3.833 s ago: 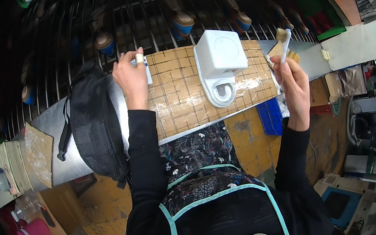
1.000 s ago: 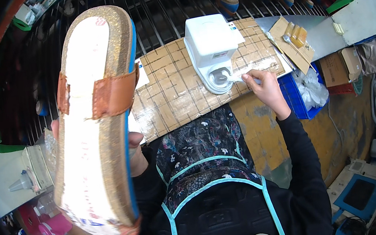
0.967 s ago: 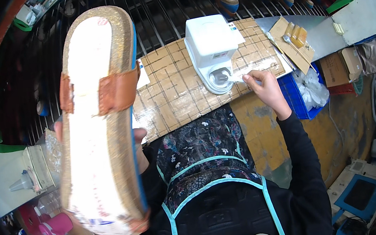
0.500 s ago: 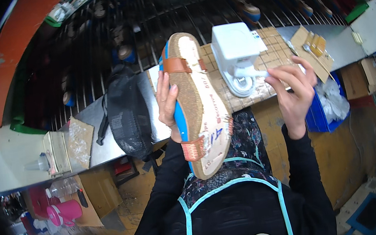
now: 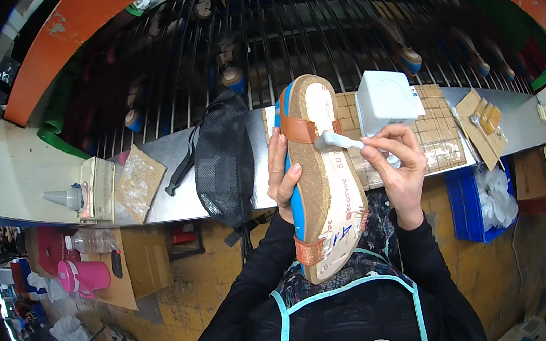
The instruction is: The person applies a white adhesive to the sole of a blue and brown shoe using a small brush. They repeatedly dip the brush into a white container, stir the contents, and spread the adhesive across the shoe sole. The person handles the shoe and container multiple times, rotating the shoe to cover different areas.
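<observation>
My left hand (image 5: pixel 280 175) grips the left side of a sandal (image 5: pixel 312 193), its fingers along the edge. The sandal is bottom up on a blue last, with a brown cork rim, a pale middle with print and blue handwriting, and leather strap ends folded over it. In my right hand (image 5: pixel 401 171) a small brush (image 5: pixel 343 140) with a white handle is pinched between thumb and fingers. Its whitish head lies at the sandal's underside, just below the upper brown strap. Behind my right hand stands a white glue pot (image 5: pixel 386 99), its lower part mostly covered by the hand.
A black mesh bag (image 5: pixel 223 167) rests on the metal bench left of the sandal. Patterned cardboard (image 5: pixel 441 141) lies under the pot. Beyond the bench edge, a rack of metal bars (image 5: pixel 257 48) carries several shoes. A blue crate (image 5: pixel 467 207) sits low at right, a pink jug (image 5: pixel 83 277) at left.
My right hand has gone from beside the pot's dish to the sandal, bringing the brush head onto its underside. The left hand keeps its grip. The whole view has shifted.
</observation>
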Available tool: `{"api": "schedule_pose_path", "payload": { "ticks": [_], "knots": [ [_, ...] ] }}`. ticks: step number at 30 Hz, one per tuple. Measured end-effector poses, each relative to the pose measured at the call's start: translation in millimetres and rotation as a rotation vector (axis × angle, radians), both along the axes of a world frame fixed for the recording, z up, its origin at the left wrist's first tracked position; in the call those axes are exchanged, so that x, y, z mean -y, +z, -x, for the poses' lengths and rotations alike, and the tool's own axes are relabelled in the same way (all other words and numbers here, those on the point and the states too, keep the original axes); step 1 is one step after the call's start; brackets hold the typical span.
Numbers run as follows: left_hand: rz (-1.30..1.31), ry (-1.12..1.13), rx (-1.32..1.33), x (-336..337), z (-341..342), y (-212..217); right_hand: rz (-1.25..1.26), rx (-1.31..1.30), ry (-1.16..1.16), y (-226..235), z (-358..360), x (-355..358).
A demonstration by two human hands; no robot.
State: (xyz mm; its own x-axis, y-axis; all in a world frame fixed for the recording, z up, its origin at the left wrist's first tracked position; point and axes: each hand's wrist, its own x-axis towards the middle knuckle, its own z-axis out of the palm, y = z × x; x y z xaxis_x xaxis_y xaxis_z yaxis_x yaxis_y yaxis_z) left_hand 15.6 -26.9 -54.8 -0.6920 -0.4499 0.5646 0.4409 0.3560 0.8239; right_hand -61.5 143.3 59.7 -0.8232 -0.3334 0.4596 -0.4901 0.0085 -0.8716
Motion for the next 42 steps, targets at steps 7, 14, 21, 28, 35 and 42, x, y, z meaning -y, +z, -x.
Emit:
{"api": "schedule_pose_path", "payload": {
  "ticks": [7, 14, 21, 28, 35, 42],
  "knots": [
    [-0.065, -0.025, 0.056, 13, 1, -1, -0.128, -0.334, -0.118, 14, 24, 19],
    [-0.043, -0.075, 0.056, 30, 6, -8, -0.130, -0.463, -0.088, 25, 38, 24],
    [0.134, -0.140, 0.014, 47, 6, -11, -0.210, -0.490, -0.004, 33, 46, 12],
    [0.166, -0.096, 0.011, 41, 13, -1, -0.203, -0.370, 0.163, 37, 53, -1],
    [0.019, -0.108, 0.040, 34, 19, 14, -0.133, -0.314, 0.051, 23, 44, -2],
    [0.363, 0.184, -0.232, 33, 27, 31, -0.056, -0.067, 0.075, 7, 4, -15]
  ]
}}
